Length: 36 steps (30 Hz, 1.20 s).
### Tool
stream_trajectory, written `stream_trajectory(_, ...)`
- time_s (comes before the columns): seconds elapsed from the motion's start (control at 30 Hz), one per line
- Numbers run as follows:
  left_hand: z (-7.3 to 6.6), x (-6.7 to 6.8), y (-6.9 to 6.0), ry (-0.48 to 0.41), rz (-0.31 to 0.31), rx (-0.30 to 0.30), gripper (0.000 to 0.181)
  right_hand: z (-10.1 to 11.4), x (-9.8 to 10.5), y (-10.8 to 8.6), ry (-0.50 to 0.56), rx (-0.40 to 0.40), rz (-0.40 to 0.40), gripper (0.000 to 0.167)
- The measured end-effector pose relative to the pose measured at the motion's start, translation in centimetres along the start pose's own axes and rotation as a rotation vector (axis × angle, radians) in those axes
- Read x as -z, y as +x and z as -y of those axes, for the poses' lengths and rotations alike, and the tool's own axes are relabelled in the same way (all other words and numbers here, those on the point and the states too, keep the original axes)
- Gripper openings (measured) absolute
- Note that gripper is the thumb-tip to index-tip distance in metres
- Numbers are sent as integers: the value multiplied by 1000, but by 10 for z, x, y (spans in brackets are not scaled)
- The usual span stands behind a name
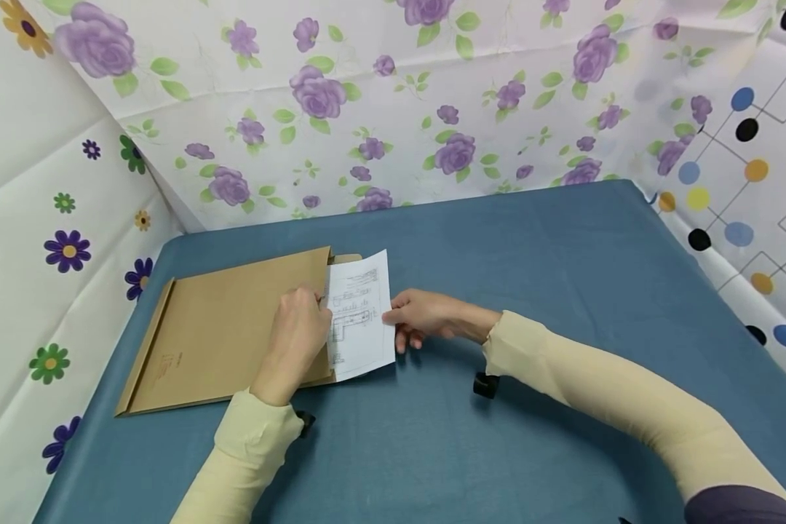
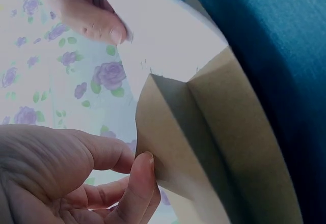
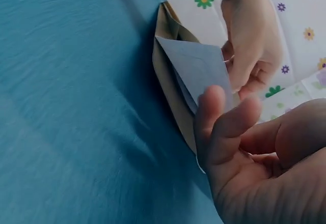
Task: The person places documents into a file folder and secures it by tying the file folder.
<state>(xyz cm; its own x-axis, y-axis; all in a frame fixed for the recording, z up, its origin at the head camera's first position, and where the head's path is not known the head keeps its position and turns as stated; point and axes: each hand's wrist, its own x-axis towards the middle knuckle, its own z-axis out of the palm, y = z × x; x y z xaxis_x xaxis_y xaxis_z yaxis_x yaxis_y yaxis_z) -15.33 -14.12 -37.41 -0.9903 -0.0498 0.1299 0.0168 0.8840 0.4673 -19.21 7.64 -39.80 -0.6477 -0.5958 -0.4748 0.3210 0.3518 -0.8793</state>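
Note:
A brown kraft paper file envelope (image 1: 236, 335) lies on the table with its open end to the right. White paper sheets (image 1: 364, 320) printed with line drawings stick partway out of that opening. My left hand (image 1: 299, 331) pinches the upper edge of the envelope's mouth between thumb and fingers; the left wrist view shows the brown paper (image 2: 163, 132) lifted and gaping there. At the sheets' outer edge, my right hand (image 1: 426, 318) holds the paper, thumb on top and fingers beneath. How far the sheets reach inside the envelope is hidden.
A blue cloth covers the table (image 1: 530, 276). Behind it hangs a white curtain (image 1: 393, 109) with purple roses, and patterned sheets hang at both sides. Black wrist-worn pieces (image 1: 485, 385) show under the sleeves.

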Motion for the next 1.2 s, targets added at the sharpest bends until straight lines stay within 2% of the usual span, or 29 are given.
stream_trajectory(0.2, 0, 1, 0, -4, 10, -6, 18, 6, -10, 18, 19, 10, -11, 26)
stream_trajectory(0.33, 1, 3, 1, -4, 16, 4, 21, 13, -21, 28, -33, 26, 3, 29)
stream_trajectory(0.43, 1, 4, 1, -7, 27, 18, 23, 17, -26, 31, -93, 36, -44, 33)
stream_trajectory(0.53, 0, 4, 1, -15, 39, 21, 23, 19, -29, 32, -110, 38, -125, 35)
stream_trajectory(0.67, -1, 5, 1, -19, 45, 22, 22, 20, -34, 36, -80, 63, -160, 36)
stream_trajectory(0.97, 0, 5, 2, -17, 31, 6, 20, 24, -51, 52, 7, 120, -124, 34)
stream_trajectory(1.2, -1, 6, 3, -30, 39, 16, 20, 22, -55, 61, 88, 141, -116, 30)
